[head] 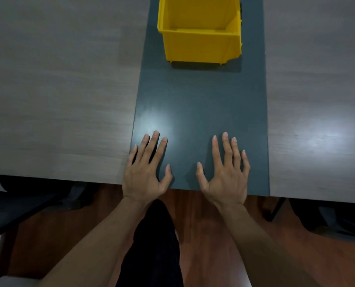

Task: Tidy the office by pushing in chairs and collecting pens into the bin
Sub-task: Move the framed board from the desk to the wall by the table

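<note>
A yellow plastic bin (pixel 201 45) stands on the dark centre strip of the table (pixel 201 104), at the far end of my view; the part of its inside that shows holds nothing. My left hand (pixel 146 172) and my right hand (pixel 226 175) lie flat, palms down, fingers spread, on the near edge of that strip, well short of the bin. Neither hand holds anything. No pen is in view. A dark chair (pixel 23 206) shows at the left, partly under the table edge, and another dark chair (pixel 325 218) at the right.
Grey wood-grain tabletop (pixel 58 90) runs to both sides of the dark strip. Below the near edge lies reddish-brown wooden floor (pixel 205 235), with my dark-trousered leg (pixel 153 245) between my forearms.
</note>
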The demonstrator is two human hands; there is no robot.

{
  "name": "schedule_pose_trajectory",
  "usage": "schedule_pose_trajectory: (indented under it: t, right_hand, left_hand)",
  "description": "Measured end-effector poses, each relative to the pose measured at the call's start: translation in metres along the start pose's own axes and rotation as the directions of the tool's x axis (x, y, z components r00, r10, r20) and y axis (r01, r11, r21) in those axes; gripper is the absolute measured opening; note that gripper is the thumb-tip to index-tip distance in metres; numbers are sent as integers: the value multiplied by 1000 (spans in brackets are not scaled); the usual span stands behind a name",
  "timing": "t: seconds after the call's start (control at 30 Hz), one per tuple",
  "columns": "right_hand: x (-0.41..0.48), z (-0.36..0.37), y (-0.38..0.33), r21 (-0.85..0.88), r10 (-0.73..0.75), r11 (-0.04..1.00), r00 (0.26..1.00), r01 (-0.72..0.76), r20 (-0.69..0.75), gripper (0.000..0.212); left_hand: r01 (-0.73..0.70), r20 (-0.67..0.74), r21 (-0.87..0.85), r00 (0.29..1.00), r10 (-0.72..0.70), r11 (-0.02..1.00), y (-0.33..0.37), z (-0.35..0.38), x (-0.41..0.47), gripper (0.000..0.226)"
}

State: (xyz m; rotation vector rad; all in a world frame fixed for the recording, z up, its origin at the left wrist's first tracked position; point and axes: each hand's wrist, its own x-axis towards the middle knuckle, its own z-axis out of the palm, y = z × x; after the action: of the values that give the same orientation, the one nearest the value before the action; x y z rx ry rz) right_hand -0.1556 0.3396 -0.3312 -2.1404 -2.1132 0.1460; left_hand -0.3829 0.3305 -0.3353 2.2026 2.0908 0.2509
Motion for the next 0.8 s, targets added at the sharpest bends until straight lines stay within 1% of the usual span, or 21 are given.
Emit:
schedule_pose_trajectory:
  t: [0.27, 0.57, 0.8]
  right_hand:
    - [21, 0, -1, -10, -2, 1000, 1000, 2, 20, 84]
    - [48, 4, 2, -15, -12, 1000, 1000, 12, 5, 84]
    - [54, 4, 3, -8, -12, 1000, 1000, 13, 20, 85]
  left_hand:
    - [-9, -5, 4, 1000, 9, 1000, -3, 2, 21, 80]
    - [-7, -9, -15, 1000, 6, 1000, -4, 5, 47, 80]
    - [-7, 35, -6, 999, 7, 1000, -5, 5, 52, 81]
